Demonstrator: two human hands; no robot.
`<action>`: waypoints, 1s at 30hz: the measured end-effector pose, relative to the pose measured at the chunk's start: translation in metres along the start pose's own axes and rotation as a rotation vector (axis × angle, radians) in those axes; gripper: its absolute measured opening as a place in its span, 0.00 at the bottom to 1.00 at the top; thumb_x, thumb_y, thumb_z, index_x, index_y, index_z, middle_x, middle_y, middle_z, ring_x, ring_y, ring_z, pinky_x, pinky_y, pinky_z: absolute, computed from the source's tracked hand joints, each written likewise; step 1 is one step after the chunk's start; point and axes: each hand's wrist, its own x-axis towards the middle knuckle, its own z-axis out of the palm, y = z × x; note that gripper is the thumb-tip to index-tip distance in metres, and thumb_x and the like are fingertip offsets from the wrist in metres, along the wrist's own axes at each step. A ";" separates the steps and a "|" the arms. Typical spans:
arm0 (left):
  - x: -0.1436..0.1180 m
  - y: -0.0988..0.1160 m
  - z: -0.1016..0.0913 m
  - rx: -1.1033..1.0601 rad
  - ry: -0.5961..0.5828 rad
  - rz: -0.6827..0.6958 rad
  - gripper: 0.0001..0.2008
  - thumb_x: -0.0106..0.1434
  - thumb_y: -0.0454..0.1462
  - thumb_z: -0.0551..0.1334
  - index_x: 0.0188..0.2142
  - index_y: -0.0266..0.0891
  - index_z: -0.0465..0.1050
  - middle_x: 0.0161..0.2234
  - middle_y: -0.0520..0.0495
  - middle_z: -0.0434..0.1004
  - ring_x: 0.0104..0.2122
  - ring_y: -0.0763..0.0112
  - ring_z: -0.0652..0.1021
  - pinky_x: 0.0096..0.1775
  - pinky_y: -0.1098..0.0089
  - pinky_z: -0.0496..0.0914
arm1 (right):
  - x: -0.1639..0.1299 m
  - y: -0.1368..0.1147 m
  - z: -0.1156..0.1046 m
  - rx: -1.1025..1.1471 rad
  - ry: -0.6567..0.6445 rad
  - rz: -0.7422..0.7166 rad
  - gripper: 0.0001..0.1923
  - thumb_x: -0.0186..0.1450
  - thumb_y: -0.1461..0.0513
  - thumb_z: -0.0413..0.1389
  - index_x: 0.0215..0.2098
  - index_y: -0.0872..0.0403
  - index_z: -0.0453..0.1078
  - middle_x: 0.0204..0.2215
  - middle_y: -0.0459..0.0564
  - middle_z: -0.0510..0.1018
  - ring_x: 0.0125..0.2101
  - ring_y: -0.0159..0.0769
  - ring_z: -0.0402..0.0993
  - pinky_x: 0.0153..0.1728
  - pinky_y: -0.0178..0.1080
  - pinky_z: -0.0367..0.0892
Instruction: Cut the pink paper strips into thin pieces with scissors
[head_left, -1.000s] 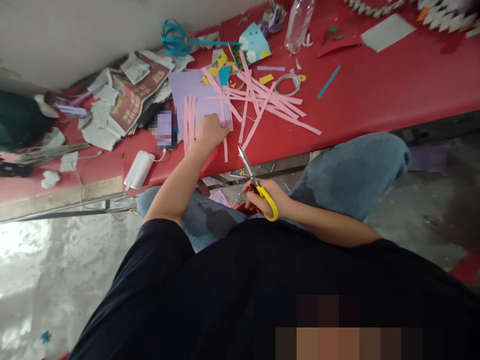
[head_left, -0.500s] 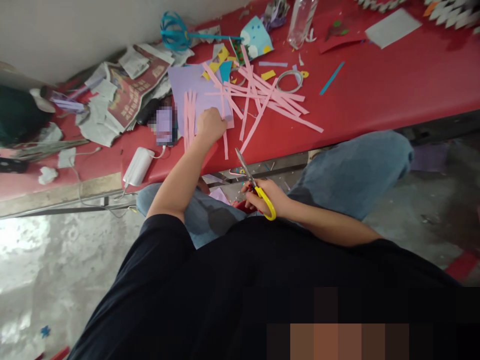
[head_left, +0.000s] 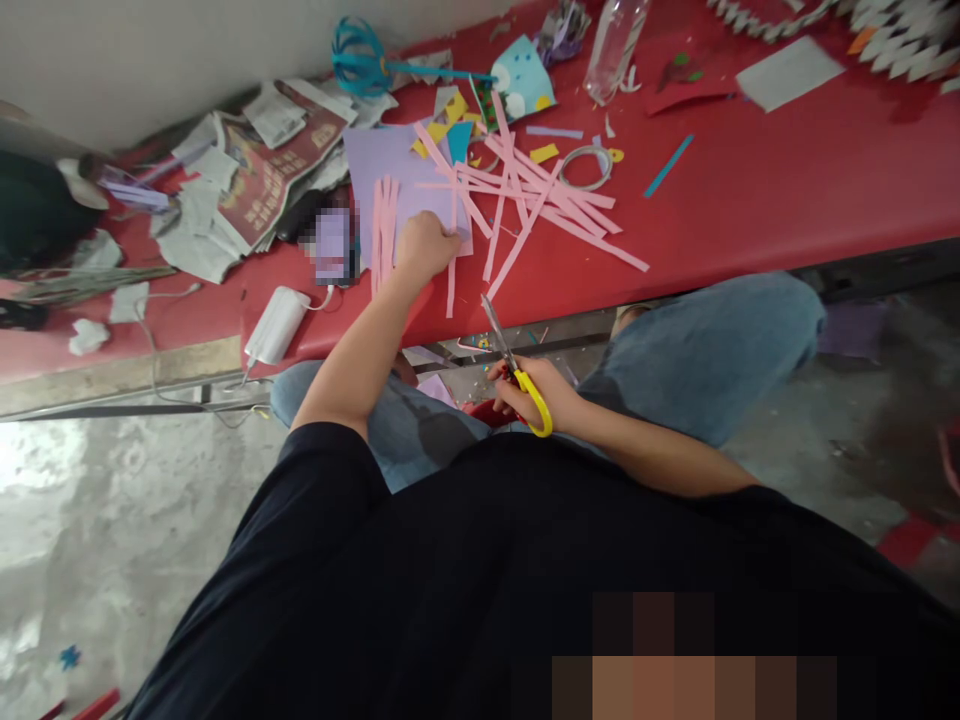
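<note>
Left hand (head_left: 424,246) pinches pink strip (head_left: 452,262) at desk (head_left: 750,200) edge; strip may tear. Right hand (head_left: 534,393) grips scissors (head_left: 514,368), blades up: poke risk.

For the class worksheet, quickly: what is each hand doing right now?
Left hand: closed on a pink paper strip on the red table.
Right hand: holding yellow-handled scissors.
</note>
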 end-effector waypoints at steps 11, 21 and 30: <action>0.003 0.002 0.010 0.008 0.059 -0.071 0.09 0.64 0.37 0.68 0.43 0.38 0.83 0.49 0.32 0.86 0.56 0.44 0.82 0.62 0.49 0.73 | -0.002 -0.006 0.001 -0.033 -0.001 -0.004 0.09 0.69 0.57 0.62 0.46 0.49 0.73 0.25 0.45 0.85 0.28 0.42 0.87 0.31 0.38 0.81; -0.072 0.026 -0.041 -0.816 -0.147 0.131 0.12 0.69 0.44 0.66 0.34 0.43 0.66 0.32 0.49 0.69 0.26 0.74 0.67 0.30 0.70 0.66 | 0.004 0.001 -0.034 0.015 0.131 -0.176 0.39 0.57 0.41 0.77 0.54 0.46 0.64 0.49 0.55 0.87 0.49 0.51 0.88 0.54 0.50 0.82; -0.180 0.070 -0.048 -1.053 -0.157 0.198 0.21 0.76 0.52 0.67 0.34 0.44 0.65 0.29 0.52 0.62 0.23 0.76 0.68 0.28 0.70 0.68 | 0.000 0.001 -0.039 -0.059 0.323 -0.465 0.45 0.63 0.27 0.61 0.63 0.46 0.67 0.50 0.56 0.77 0.51 0.51 0.81 0.58 0.53 0.79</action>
